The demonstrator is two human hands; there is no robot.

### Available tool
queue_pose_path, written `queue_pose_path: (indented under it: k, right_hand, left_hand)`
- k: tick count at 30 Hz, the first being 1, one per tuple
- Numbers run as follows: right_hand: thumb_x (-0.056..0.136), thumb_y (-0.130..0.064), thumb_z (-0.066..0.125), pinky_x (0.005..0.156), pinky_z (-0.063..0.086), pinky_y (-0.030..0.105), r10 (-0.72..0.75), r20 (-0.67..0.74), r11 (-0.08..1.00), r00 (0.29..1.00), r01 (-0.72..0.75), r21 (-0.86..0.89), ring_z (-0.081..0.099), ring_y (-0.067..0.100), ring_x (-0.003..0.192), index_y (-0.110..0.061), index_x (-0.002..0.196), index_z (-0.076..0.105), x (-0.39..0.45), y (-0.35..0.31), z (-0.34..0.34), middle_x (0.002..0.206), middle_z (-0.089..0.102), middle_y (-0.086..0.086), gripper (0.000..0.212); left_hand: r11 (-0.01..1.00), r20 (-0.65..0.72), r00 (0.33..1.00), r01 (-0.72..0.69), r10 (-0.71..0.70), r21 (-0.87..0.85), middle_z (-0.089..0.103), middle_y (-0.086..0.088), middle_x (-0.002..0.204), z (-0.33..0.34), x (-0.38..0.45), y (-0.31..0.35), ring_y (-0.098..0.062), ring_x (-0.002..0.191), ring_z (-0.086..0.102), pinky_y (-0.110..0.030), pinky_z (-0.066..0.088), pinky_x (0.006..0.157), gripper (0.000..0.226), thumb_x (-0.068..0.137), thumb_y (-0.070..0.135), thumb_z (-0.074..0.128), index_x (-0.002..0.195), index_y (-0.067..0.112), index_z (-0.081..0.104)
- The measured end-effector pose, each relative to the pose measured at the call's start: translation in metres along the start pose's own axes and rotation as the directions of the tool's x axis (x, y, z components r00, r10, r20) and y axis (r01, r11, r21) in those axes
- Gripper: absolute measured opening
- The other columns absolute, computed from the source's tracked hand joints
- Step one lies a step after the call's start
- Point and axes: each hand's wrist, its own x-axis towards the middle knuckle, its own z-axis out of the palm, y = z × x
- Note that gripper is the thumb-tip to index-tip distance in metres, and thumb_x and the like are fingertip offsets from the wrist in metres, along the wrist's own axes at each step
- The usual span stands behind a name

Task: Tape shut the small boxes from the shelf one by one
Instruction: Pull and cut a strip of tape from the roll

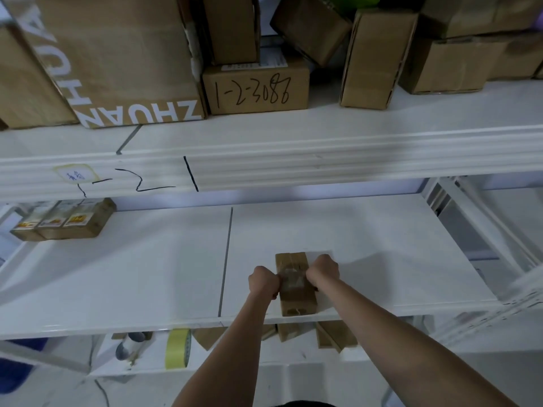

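Observation:
A small brown cardboard box point(296, 301) lies on the white middle shelf point(147, 274) near its front edge. A strip of clear tape point(292, 278) crosses the top of the box. My left hand point(263, 280) is curled at the box's left side, gripping the tape end there. My right hand point(323, 271) is curled at the box's right side, holding the tape and box edge. Three small labelled boxes point(63, 220) stand in a row at the shelf's back left.
Larger cardboard boxes point(255, 89) fill the upper shelf, one with "1-2-3088" written on it. On the lower shelf stand a roll of yellow tape point(177, 348), more small boxes point(335, 336) and a grey object point(126, 346). A white shelf post point(484, 218) stands at right.

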Motion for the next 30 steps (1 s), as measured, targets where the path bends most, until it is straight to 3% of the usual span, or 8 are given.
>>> queue_pose_path:
  k: [3,6,9,12,14,16,22,30]
  right_hand:
    - [0.096,-0.007,0.062,0.072,0.056,0.026,0.021,0.026,0.997,0.999,-0.023,0.080,0.063,0.023,0.086,-0.006,0.098,0.059,0.000,0.002,-0.004,0.111,0.067,0.014,0.003]
    - [0.089,-0.018,0.075,0.070,0.059,0.029,0.041,0.065,0.971,0.997,-0.056,0.233,0.066,0.021,0.079,-0.004,0.090,0.063,0.000,0.000,-0.011,0.102,0.072,0.012,0.019]
    - [0.086,-0.033,0.078,0.085,0.060,0.041,-0.070,0.154,0.904,0.986,-0.003,0.428,0.070,0.023,0.087,-0.007,0.102,0.070,-0.001,-0.002,-0.016,0.098,0.073,0.009,0.031]
    - [0.095,-0.050,0.060,0.076,0.057,0.036,-0.131,0.209,0.849,0.969,0.000,0.529,0.064,0.020,0.095,-0.016,0.126,0.051,-0.010,-0.009,-0.021,0.116,0.063,0.004,0.047]
    - [0.100,-0.057,0.046,0.081,0.052,0.036,-0.178,0.223,0.843,0.958,0.031,0.537,0.060,0.022,0.106,-0.021,0.138,0.038,-0.017,-0.014,-0.020,0.128,0.057,0.006,0.053]
    - [0.103,-0.056,0.037,0.091,0.050,0.040,-0.262,0.177,0.846,0.949,0.137,0.515,0.058,0.024,0.112,-0.021,0.140,0.039,-0.021,-0.014,-0.015,0.131,0.056,0.006,0.051]
    - [0.104,-0.051,0.038,0.086,0.044,0.029,-0.422,-0.034,0.789,0.906,0.385,0.479,0.059,0.015,0.101,-0.024,0.127,0.052,-0.033,-0.013,-0.009,0.117,0.061,-0.005,0.038]
    - [0.106,-0.048,0.035,0.083,0.045,0.028,-0.391,-0.040,0.801,0.919,0.362,0.476,0.057,0.017,0.105,-0.021,0.134,0.045,-0.034,-0.008,-0.002,0.127,0.057,0.002,0.040]
  left_hand:
    - [0.996,0.067,0.998,0.009,-0.004,-0.084,0.067,-0.010,0.083,-0.003,-0.003,0.000,-0.020,0.066,0.067,-0.027,0.060,0.058,0.024,0.096,0.026,0.065,0.087,0.006,0.057]
    - [0.965,0.116,0.993,0.056,-0.027,-0.258,0.066,-0.011,0.098,-0.009,-0.007,-0.001,-0.023,0.084,0.069,-0.032,0.062,0.065,0.043,0.093,0.045,0.065,0.108,0.006,0.056]
    - [0.888,0.138,0.989,0.020,0.049,-0.460,0.063,-0.014,0.112,-0.017,-0.009,-0.002,-0.025,0.093,0.066,-0.032,0.059,0.062,0.069,0.084,0.056,0.072,0.121,0.003,0.047]
    - [0.757,0.185,0.969,-0.002,0.162,-0.653,0.063,-0.016,0.124,-0.022,-0.017,0.001,-0.030,0.104,0.067,-0.046,0.059,0.088,0.075,0.082,0.047,0.077,0.133,0.005,0.043]
    - [0.696,0.217,0.937,-0.039,0.275,-0.717,0.069,-0.015,0.119,-0.024,-0.023,0.005,-0.030,0.103,0.070,-0.047,0.059,0.090,0.070,0.084,0.045,0.074,0.134,0.001,0.050]
    - [0.696,0.210,0.920,-0.088,0.332,-0.712,0.070,-0.013,0.116,-0.025,-0.027,0.011,-0.029,0.103,0.070,-0.044,0.059,0.090,0.062,0.091,0.049,0.065,0.132,0.004,0.054]
    - [0.794,0.010,0.967,-0.202,0.253,-0.573,0.068,-0.009,0.109,-0.013,-0.035,0.022,-0.023,0.095,0.067,-0.036,0.057,0.081,0.065,0.097,0.065,0.040,0.121,0.007,0.058]
    - [0.807,-0.015,0.966,-0.226,0.260,-0.546,0.066,-0.009,0.109,-0.007,-0.038,0.021,-0.020,0.092,0.065,-0.033,0.054,0.075,0.059,0.098,0.064,0.038,0.117,0.011,0.055]
